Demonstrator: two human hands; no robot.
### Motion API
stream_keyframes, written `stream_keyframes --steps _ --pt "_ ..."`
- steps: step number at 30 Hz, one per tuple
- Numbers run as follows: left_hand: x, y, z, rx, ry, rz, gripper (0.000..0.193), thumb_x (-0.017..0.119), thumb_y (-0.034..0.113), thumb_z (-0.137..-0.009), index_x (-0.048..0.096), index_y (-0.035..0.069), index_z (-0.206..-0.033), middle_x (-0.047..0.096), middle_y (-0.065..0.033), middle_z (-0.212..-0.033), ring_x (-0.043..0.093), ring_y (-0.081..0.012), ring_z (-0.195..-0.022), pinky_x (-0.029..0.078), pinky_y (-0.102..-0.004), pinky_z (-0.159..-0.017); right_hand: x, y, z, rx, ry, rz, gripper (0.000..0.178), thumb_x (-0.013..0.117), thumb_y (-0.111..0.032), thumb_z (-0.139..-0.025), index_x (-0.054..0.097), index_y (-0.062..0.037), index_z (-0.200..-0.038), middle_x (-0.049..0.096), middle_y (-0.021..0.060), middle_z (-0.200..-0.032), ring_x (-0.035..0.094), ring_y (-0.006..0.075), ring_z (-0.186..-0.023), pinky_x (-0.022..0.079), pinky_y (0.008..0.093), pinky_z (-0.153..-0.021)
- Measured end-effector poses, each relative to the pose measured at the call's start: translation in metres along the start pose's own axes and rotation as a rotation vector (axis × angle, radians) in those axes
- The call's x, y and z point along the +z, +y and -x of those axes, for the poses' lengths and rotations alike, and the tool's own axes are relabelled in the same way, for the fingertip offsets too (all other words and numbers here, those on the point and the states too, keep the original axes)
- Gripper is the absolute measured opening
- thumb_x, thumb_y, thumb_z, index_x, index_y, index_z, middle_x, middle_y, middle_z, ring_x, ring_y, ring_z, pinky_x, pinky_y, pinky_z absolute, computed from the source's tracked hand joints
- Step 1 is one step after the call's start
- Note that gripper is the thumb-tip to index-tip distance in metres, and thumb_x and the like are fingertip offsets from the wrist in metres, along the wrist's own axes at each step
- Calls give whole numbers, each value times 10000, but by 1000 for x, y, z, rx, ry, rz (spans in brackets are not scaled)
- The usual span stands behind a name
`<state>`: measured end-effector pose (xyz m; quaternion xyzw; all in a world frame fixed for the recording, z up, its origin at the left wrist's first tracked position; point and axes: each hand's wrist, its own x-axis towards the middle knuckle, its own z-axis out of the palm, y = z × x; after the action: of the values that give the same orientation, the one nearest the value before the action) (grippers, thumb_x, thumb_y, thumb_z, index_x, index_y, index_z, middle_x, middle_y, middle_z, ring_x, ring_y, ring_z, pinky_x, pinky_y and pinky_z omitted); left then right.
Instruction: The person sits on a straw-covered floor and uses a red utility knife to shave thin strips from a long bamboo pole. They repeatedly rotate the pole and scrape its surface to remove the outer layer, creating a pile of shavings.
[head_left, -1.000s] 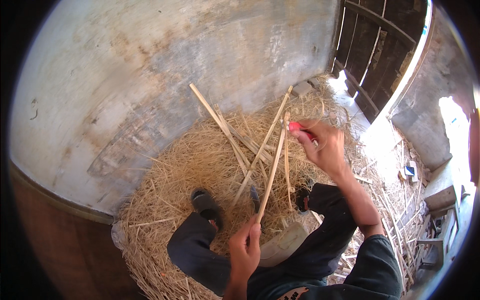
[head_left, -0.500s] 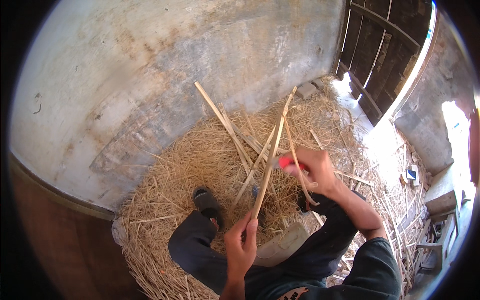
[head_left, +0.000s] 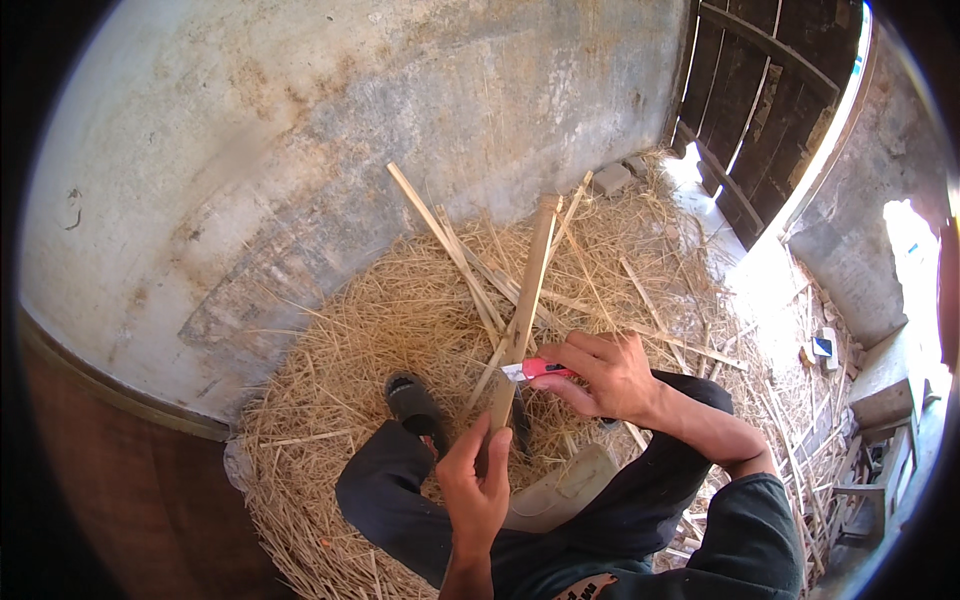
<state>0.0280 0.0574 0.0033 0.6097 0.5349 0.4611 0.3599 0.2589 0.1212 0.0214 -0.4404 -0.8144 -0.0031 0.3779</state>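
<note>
My left hand (head_left: 477, 478) is closed around the lower end of a flat bamboo strip (head_left: 536, 270), which slants up and away from me. In my right hand (head_left: 605, 375) is a red utility knife (head_left: 548, 369). Its short pale blade lies against the strip, a little above my left fingers. Beyond the held strip, several loose bamboo strips (head_left: 425, 208) lean and cross over the shavings. A dark blade-like thing (head_left: 521, 425) shows in part below the knife.
Straw-like bamboo shavings (head_left: 340, 390) cover the floor around my legs and sandal (head_left: 412, 402). A pale plastic container (head_left: 565, 490) sits between my knees. Ahead rises a stained wall (head_left: 330, 150); a wooden door (head_left: 765, 100) stands at the far right.
My right hand has brought the knife down and left along the strip, nearer my left hand. The held strip has turned to show its broad face. The thin peeled sliver is off it.
</note>
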Motion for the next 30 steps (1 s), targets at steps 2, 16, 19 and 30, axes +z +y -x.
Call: stream_keyframes --steps 2,16,19,30 --pt "0 1 1 -9 -12 -21 276 697 138 -1066 729 -53 -1263 614 -25 -775 484 -56 -649 379 -265 -561 -3 4 -3 43 19 -33 253 816 -364 -947 802 -159 -1094 705 26 -798 694 214 -603 518 364 -492" --pt "-5 -7 28 -67 -96 -40 289 697 150 -1065 731 -44 -1277 651 -84 -771 565 -94 -660 444 -286 -586 -24 62 -20 307 178 -23 334 708 -328 -1049 786 -32 -1180 795 89 -882 721 230 -634 576 332 -627" --pt "-8 -18 26 -96 -169 8 293 651 157 -1091 726 -26 -1306 584 -35 -730 506 -78 -627 398 -279 -563 -25 69 -19 550 -38 -699 433 548 -426 -1133 742 -38 -1139 571 -24 -750 488 109 -585 400 274 -554" --pt "-4 -20 10 -337 -364 325 457 401 300 -1196 712 10 -1363 422 74 -699 337 -7 -570 285 -238 -518 -5 33 -12 210 46 -294 201 747 -289 -1009 799 -124 -1111 728 97 -816 689 200 -643 543 350 -599"
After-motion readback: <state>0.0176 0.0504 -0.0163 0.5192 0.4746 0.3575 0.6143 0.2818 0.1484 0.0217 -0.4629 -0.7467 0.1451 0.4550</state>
